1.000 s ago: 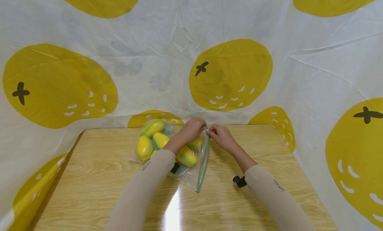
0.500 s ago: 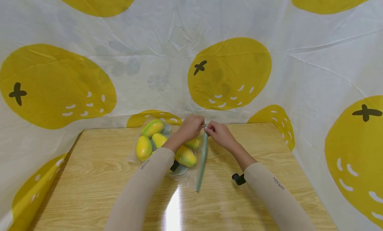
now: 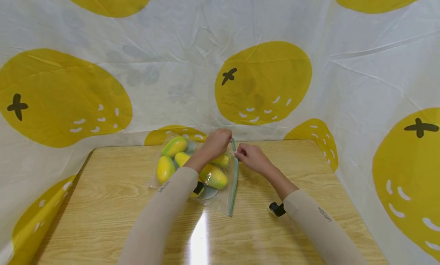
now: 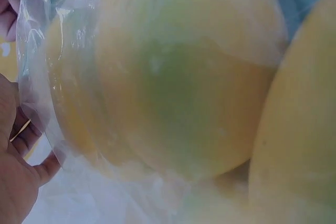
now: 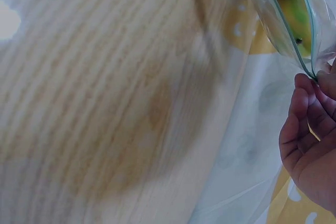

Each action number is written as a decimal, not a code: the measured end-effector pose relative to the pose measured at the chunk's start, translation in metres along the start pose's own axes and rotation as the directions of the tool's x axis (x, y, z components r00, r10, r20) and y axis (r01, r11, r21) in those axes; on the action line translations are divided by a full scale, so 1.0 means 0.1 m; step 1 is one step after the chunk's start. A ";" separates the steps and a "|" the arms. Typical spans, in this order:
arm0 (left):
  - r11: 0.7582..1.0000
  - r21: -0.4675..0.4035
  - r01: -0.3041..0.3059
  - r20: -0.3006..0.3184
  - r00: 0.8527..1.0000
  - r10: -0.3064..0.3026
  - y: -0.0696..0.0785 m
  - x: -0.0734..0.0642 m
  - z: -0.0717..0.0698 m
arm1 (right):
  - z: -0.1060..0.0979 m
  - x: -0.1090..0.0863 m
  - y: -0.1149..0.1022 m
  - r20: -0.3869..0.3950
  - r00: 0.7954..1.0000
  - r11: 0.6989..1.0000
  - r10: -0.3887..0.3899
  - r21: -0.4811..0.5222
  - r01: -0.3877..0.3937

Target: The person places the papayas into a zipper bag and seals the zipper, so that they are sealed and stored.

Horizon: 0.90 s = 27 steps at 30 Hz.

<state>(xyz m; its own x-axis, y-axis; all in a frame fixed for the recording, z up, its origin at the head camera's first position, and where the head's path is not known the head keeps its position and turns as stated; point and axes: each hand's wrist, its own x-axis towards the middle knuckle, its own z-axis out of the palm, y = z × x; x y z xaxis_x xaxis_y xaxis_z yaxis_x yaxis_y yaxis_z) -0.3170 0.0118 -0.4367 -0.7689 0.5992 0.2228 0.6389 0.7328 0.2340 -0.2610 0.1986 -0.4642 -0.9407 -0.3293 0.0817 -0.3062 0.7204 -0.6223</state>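
A clear zip bag [image 3: 225, 198] with a green zip strip [image 3: 235, 177] lies near the back of the table, holding several yellow-green mangoes [image 3: 166, 169]. A pale round thing [image 3: 209, 193] shows beneath the fruit; its kind is unclear. At the bag's far corner, my left hand [image 3: 216, 144] pinches the end of the strip. Just nearer to me, my right hand [image 3: 253, 157] pinches the strip between thumb and forefinger. The right wrist view shows these fingertips at the two zip lines, which stand apart there. In the left wrist view, a mango [image 4: 173, 93] under plastic fills most of the picture.
The wood-grain table [image 3: 113, 219] surrounds the bag. White cloth [image 3: 165, 85] printed with yellow fruit shapes hangs close behind and on both sides. A black wrist camera [image 3: 277, 209] sits under the right forearm, and another [image 3: 198, 188] under the left.
My right hand has slid a little along the strip toward me, while my left has shifted slightly up and left. The gap between them is wider, and the bag's near corner has shifted slightly.
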 end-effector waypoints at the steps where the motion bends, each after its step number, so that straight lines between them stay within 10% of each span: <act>1: 1.000 0.003 0.000 -0.003 1.000 0.000 -0.01 -0.01 -0.01 | 0.01 -0.01 0.00 0.003 1.000 1.000 -0.004 0.002 0.004; 27: 0.996 0.025 0.084 -0.028 0.996 -0.083 -0.06 -0.06 -0.10 | 0.18 -0.58 0.00 0.095 0.992 0.996 -0.082 -0.037 0.086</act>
<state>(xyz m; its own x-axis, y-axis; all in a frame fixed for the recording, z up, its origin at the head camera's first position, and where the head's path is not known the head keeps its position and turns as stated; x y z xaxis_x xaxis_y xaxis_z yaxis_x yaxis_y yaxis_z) -0.3159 0.0008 -0.4299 -0.8183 0.5271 0.2294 0.5716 0.7883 0.2277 -0.2035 0.2064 -0.4829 -0.8940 -0.4443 0.0581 -0.3914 0.7113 -0.5839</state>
